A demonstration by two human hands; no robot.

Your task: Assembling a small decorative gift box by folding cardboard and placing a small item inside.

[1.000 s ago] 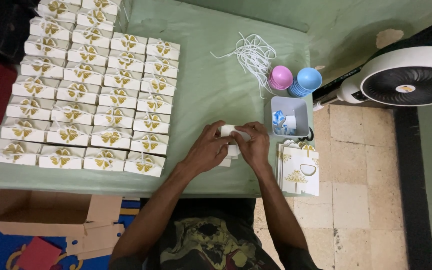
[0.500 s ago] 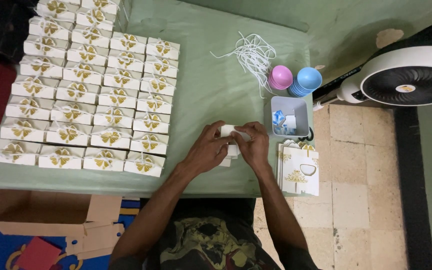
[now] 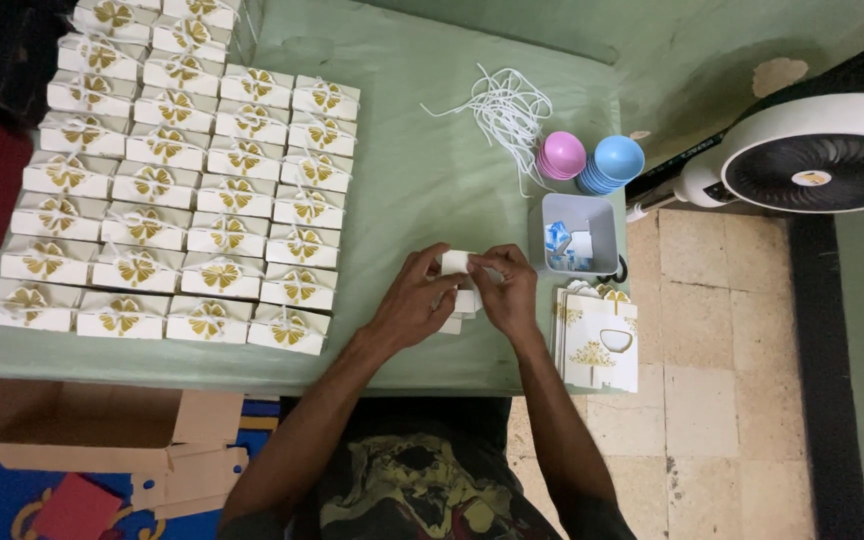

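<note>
- Small white box (image 3: 457,280) is being held between both hands, just above the near edge of the green table (image 3: 422,180), slightly right of the table's middle.
- Head view, hands: the left hand (image 3: 414,300) is gripping the box from its left side, and the right hand (image 3: 504,288) is gripping it from the right. Fingers of both hands are curled together and pressed onto the box's top flap; the thumbs are meeting over the flap.
- Head view, change: against the two earlier pictures, hands and box are staying in the same spot with nearly the same grip. No visible shift is occurring, which suggests that fine finger work on the flap is continuing rather than a placement.
- Head view, left area: rows of finished white boxes with gold bows (image 3: 182,200) are lying side by side, well apart from the hands. The nearest one is resting just left of the left hand.
- Head view, right area: a small grey tray (image 3: 602,215) holding blue-and-white sachets is standing just beyond the right hand. A stack of flat white-and-gold cartons (image 3: 597,345) is lying just beside the right wrist.
- Head view, far area: loose white cord (image 3: 502,110) is lying near a stack of pink cups (image 3: 562,155) and a stack of blue cups (image 3: 614,162).
- Head view, off the table: a white fan (image 3: 817,155) is standing at the right, and an open cardboard box (image 3: 92,425) is sitting on the floor at lower left.
</note>
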